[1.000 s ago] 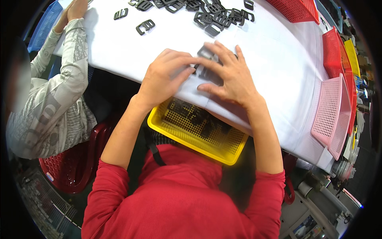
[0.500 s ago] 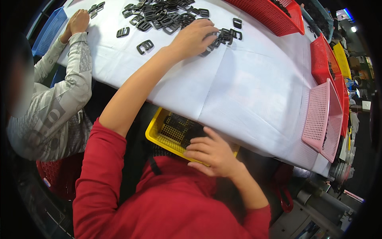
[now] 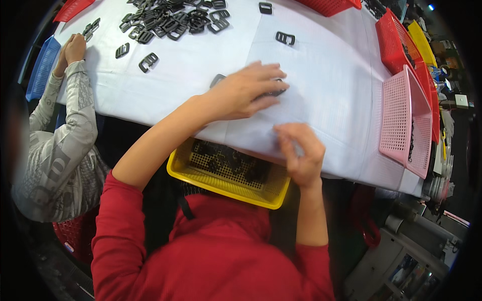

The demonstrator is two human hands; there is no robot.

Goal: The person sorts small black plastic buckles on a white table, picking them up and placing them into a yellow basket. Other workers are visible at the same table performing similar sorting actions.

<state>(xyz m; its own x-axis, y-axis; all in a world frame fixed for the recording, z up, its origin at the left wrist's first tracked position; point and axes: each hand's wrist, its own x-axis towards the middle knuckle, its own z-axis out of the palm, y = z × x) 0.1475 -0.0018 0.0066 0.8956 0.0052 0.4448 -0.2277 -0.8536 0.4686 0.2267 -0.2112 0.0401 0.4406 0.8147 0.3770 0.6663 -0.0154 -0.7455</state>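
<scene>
My left hand [image 3: 243, 93] lies over the white-covered table with its fingers stretched and apart. Under its fingertips a black plastic buckle [image 3: 277, 91] partly shows, and part of another buckle [image 3: 217, 80] sticks out behind the wrist; the palm hides whatever else is below. Near the front edge, my right hand [image 3: 305, 153] is raised and slightly blurred, thumb and forefinger apart, with nothing seen between them. Below the table edge, against my body, stands a yellow basket [image 3: 226, 195] with dark pieces in its bottom. A large pile of black buckles [image 3: 173, 20] covers the far left part.
Single buckles [image 3: 148, 62] lie nearer than the pile, and another buckle [image 3: 285, 38] lies beyond my left hand. Pink [image 3: 394, 118] and red baskets [image 3: 389, 42] line the right edge. At the left, a person's hands [image 3: 73, 52] rest by a blue basket [image 3: 42, 70].
My left hand has drawn nearer from the pile's right side, and buckles there have moved with it. My right hand has risen from the yellow basket to the table edge.
</scene>
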